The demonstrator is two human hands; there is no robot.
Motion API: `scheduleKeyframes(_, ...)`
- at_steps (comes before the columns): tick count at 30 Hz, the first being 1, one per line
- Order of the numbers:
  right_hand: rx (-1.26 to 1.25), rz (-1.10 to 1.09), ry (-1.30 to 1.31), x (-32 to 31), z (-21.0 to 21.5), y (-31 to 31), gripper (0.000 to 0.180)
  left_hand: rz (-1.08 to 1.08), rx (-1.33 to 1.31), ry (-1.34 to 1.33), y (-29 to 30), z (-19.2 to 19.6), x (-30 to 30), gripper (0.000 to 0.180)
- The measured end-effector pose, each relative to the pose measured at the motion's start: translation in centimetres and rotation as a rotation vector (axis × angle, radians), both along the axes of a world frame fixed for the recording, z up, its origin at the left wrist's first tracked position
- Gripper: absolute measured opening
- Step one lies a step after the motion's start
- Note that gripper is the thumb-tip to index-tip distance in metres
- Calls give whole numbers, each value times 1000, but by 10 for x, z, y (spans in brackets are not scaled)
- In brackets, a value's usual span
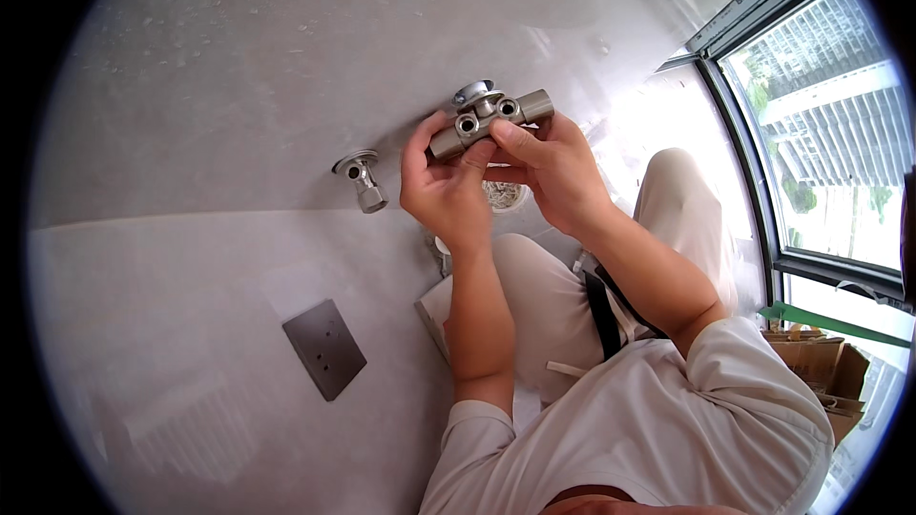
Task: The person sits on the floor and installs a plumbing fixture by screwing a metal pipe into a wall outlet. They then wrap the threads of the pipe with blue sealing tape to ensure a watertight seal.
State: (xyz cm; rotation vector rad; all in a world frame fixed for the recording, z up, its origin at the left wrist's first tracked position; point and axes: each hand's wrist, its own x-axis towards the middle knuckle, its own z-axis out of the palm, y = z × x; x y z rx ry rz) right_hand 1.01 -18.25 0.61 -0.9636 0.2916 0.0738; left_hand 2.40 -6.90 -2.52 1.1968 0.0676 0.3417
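Two-handed grip on a tubular, silver-grey metal fitting (486, 122)
Left hand (448, 193) and right hand (561, 172) grasp it with curled fingers.

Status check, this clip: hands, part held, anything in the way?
Left hand and right hand both gripping metal fitting. Two round ports showing. Small wall valve apart, to its left; no obstruction visible.

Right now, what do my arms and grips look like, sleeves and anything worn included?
Your left arm and right arm are bare below short, plain, off-white sleeves that end near the elbows. The left grip and right grip are ungloved. I see no watch, bracelet or cable.
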Motion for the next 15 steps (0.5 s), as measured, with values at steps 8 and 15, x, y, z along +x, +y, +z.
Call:
scheduleKeyframes(8, 113, -59, -74, -3, -6, -5, 23, 74, -250, -20, -15, -2, 0, 58)
scheduleKeyframes(15, 397, -15, -3, -2, -23, -5, 22, 99, -207, -34, -26, -9, -5, 42)
